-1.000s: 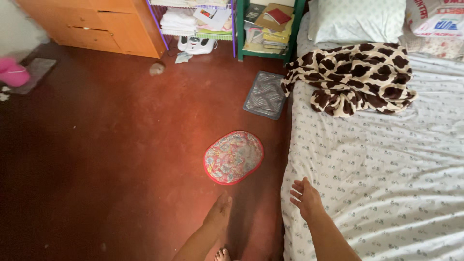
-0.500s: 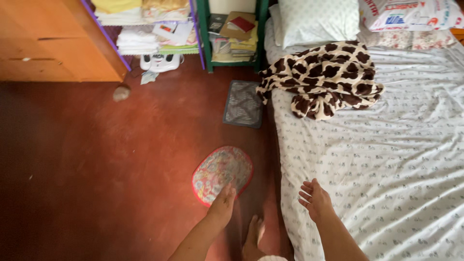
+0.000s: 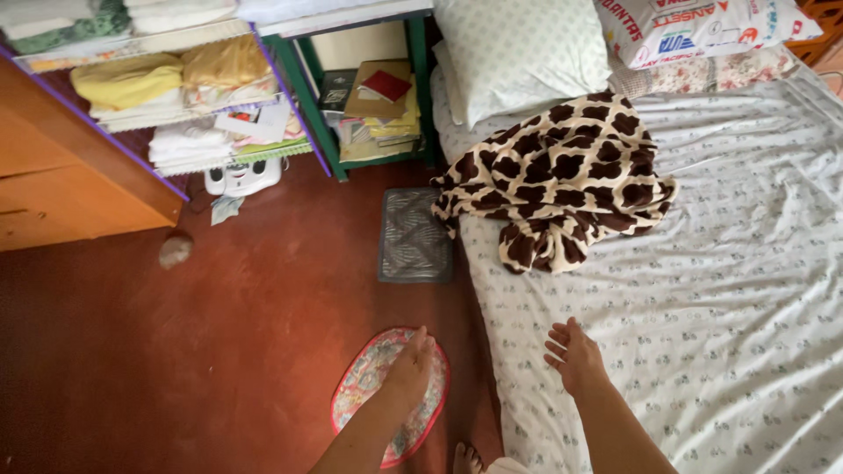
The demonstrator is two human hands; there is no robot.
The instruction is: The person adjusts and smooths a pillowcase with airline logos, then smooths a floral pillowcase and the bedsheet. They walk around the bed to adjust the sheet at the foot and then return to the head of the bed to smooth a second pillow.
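On the right side of the room, a bed point(image 3: 746, 290) under a white sheet with a small repeating print fills most of the view, its edge running down beside the red-brown floor point(image 3: 176, 351). A brown-and-cream blotched blanket point(image 3: 562, 184) lies crumpled near the head of the bed, just below a pale dotted pillow point(image 3: 518, 53) and a printed pillow point(image 3: 694, 26) to its right. Against the far wall stand a wooden cabinet point(image 3: 61, 193), a purple-framed shelf point(image 3: 184, 96) of folded cloths and a green shelf point(image 3: 369, 105) stacked with books. On the floor beside the bed lies a grey ribbed mat point(image 3: 414, 237), and nearer the person an oval patterned rug point(image 3: 391, 404) with a red border.

The right hand point(image 3: 575, 358) hovers low over the sheet near the bed's edge — fingers spread and loose, palm down, holding nothing; whether it touches the cloth cannot be told. The left hand point(image 3: 411, 369) hangs over the oval rug, fingers pointing down and slack, also gripping nothing. A bare foot point(image 3: 465, 458) shows at the bottom edge between the two forearms, and a small rounded stone-like lump point(image 3: 176, 250) sits on the floor by the cabinet.
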